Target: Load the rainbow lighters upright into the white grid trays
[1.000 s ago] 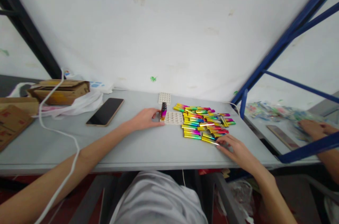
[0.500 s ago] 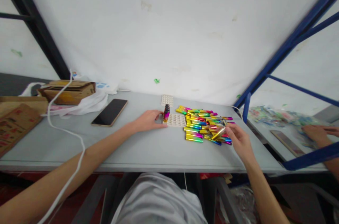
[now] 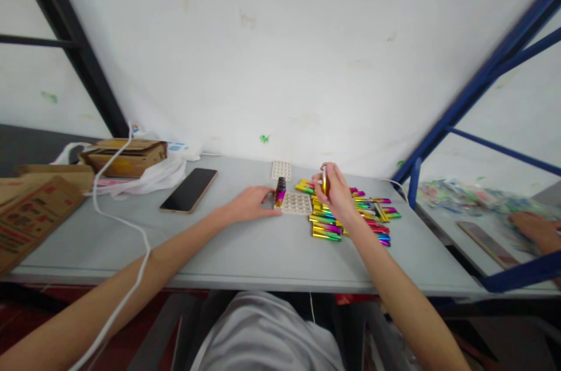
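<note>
The right hand [image 3: 337,191] grasps a shiny gold tube [image 3: 325,181], long axis near upright, to the right of a white gridded tray [image 3: 297,204]; the left hand [image 3: 250,205] curves at the tray's left end, its grip unclear.

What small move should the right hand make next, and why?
I'd probably ease the right hand left, keeping its shiny tube roughly upright, over the near tray. Black-topped tubes stand along that tray's left end, beside sockets that look empty, and the left hand is at that end.
</note>
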`<state>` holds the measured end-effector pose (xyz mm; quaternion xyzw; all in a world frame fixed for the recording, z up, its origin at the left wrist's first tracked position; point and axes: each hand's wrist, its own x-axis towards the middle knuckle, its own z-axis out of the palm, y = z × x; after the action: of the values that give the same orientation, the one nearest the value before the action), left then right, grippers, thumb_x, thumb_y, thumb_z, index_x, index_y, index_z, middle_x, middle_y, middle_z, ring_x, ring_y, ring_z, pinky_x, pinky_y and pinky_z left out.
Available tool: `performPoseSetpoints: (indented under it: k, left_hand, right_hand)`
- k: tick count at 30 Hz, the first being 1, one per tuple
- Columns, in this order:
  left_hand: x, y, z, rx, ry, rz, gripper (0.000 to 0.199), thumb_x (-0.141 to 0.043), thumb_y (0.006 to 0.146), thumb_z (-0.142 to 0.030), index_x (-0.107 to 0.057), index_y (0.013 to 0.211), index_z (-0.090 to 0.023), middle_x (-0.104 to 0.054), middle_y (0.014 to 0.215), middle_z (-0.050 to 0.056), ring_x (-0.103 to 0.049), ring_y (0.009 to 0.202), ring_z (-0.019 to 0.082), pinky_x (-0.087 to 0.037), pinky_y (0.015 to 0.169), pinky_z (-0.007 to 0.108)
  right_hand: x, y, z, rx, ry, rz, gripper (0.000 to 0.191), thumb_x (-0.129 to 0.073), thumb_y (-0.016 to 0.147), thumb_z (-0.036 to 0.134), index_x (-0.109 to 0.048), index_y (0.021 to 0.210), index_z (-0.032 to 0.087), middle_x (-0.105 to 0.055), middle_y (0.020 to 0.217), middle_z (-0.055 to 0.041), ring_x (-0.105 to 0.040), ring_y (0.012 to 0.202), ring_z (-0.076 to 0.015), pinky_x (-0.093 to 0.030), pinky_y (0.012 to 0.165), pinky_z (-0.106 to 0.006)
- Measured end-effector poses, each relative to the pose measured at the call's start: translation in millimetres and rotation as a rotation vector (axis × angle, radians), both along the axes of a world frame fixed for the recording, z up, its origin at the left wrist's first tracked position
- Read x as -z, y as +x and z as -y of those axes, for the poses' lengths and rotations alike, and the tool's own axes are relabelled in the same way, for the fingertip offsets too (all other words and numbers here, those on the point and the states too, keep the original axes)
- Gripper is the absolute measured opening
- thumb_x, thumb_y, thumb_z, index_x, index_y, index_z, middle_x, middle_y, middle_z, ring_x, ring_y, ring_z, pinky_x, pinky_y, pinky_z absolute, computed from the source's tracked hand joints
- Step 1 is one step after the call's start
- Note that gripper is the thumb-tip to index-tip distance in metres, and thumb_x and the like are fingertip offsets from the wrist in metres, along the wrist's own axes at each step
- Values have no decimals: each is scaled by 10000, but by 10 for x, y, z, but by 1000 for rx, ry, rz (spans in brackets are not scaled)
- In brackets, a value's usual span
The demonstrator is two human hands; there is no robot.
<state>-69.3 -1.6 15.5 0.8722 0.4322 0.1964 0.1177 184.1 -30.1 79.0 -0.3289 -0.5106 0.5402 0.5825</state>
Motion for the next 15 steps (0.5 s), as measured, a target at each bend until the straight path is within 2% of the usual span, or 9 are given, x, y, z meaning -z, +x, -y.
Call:
performPoseSetpoints:
  k: [3, 6, 10, 12, 15]
  left_hand:
    - [1, 2, 6, 0, -1, 2, 666, -638, 808, -716, -675, 1184, -168, -657, 844, 42, -612, 746, 235, -393, 668, 300]
    - [-10, 9, 18, 1, 7, -2, 661, -643, 811, -712, -677, 1173, -160, -657, 843, 45, -611, 747, 234, -396, 675, 303]
    - [-35, 18, 37, 0, 7, -6, 642, -637, 823, -700, -676, 1176, -165, -660, 848, 44, -605, 738, 229, -391, 665, 301]
    - [-36, 18, 37, 1, 8, -9, 644, -635, 825, -698, -676, 1182, -162, -654, 846, 44, -601, 734, 228, -385, 660, 302]
    - [-21, 14, 25, -1, 10, -9, 658, -638, 819, -704, -676, 1185, -158, -649, 848, 44, -597, 732, 228, -378, 656, 303]
  right_hand:
    - [126, -188, -32, -113, -58, 61, 497, -651, 823, 737, -508, 927, 273, -434, 537, 107, -236, 366, -58, -143, 370, -185]
    - [267, -314, -15, -206, -126, 135, 576, -597, 826, 789, -491, 739, 229, -284, 516, 97, -177, 402, -61, -129, 395, -207]
    - [373, -389, 7, -180, -118, 151, 727, -432, 850, 870, -381, 533, 218, -239, 507, 59, -201, 428, -82, -169, 420, -253]
    - [392, -401, 2, -160, -114, 147, 755, -367, 862, 883, -349, 494, 223, -244, 491, 45, -237, 431, -96, -204, 434, -268]
    - [409, -414, -13, -133, -178, 164, 746, -338, 868, 874, -294, 484, 235, -217, 473, 49, -197, 416, -97, -169, 429, -273]
